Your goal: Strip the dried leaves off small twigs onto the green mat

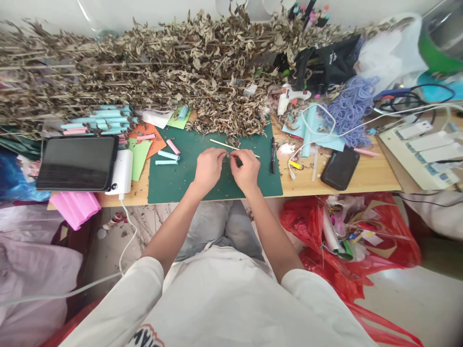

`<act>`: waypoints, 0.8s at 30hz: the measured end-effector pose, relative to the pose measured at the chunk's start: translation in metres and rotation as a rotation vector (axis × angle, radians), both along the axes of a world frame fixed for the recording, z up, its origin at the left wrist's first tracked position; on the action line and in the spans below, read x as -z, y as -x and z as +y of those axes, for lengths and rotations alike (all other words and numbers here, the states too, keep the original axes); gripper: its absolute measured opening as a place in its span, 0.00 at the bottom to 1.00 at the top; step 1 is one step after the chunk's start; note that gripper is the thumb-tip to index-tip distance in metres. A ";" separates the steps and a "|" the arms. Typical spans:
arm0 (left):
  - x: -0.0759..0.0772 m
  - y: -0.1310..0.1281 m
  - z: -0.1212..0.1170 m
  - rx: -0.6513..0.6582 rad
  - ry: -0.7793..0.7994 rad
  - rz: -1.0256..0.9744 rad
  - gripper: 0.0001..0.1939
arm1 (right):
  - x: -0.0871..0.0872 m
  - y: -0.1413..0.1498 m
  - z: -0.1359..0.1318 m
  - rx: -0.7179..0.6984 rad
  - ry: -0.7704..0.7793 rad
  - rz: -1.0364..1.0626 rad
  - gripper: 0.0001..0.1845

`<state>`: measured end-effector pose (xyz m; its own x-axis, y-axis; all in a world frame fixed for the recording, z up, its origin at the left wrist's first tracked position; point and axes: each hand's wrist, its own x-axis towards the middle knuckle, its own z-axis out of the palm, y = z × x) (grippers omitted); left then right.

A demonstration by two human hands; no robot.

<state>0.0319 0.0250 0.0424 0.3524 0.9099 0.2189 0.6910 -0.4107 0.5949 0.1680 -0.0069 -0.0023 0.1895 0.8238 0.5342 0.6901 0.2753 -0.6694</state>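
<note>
Over the green cutting mat [181,185], my left hand [209,168] and my right hand [246,168] meet fingertip to fingertip. Both are closed in a pinch on a small bit of dried leaf [227,155], mostly hidden by the fingers. Just beyond them lies a thin wooden stick [222,144], its right part passing behind my right hand. A heap of crumbled dried leaves [227,120] covers the mat's far edge. Left of my hands rest blue paper tubes [169,155] and a pink paper tube [173,146]. A black marker [272,155] lies to the right.
Dried leafy stalks [144,67] fill the back of the table. A tablet [77,163], power bank [122,172] and rolled paper tubes [108,120] sit left. Right are a glue gun [291,98], purple cord [350,111], black case [340,168] and power strip [427,149]. Red bags [390,241] lie below.
</note>
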 end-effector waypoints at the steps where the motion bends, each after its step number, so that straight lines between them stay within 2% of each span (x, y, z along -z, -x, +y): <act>1: -0.001 0.003 0.002 0.011 0.009 -0.039 0.13 | -0.001 0.000 0.000 -0.003 0.008 0.011 0.07; 5: -0.002 0.010 0.009 0.024 0.067 -0.117 0.12 | -0.006 -0.001 0.000 -0.052 0.014 0.032 0.09; 12: 0.002 0.006 0.007 0.049 0.187 -0.321 0.09 | -0.013 -0.001 -0.002 -0.102 -0.027 0.044 0.09; 24: 0.004 0.012 0.009 0.071 0.302 -0.413 0.07 | -0.008 -0.002 0.000 -0.123 -0.047 0.090 0.05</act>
